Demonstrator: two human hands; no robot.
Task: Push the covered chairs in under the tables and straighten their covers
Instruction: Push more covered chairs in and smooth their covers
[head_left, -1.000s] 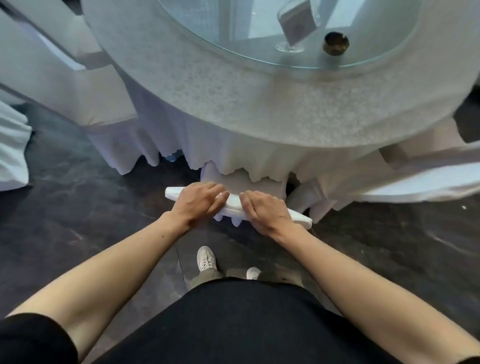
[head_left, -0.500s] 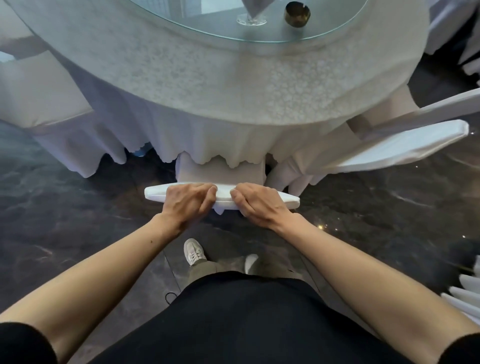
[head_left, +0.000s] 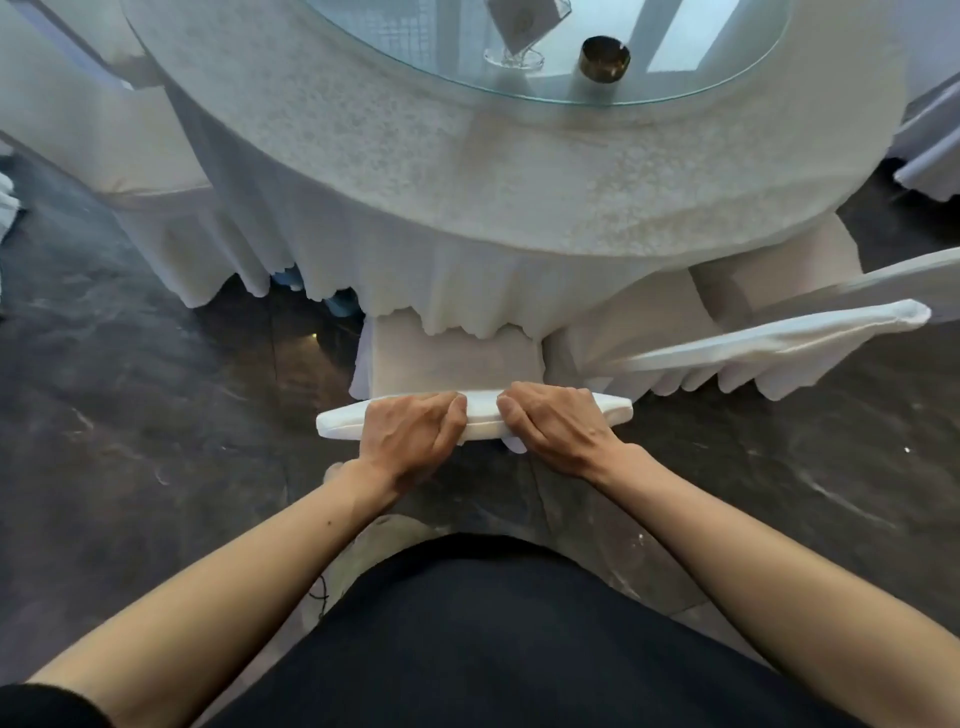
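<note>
The left hand (head_left: 410, 434) and right hand (head_left: 558, 426) lie side by side, fingers curled closed over the top edge of the covered chair (head_left: 452, 358), whose seat sits tucked beneath the draped round surface (head_left: 467, 171). Another covered chair (head_left: 779, 338) stands to the right.

Dark marbled floor (head_left: 130, 426) spreads from nine to three o'clock around a round, white-draped surface (head_left: 519, 197) at twelve, its glass top (head_left: 441, 47) reflecting bright daylight.
</note>
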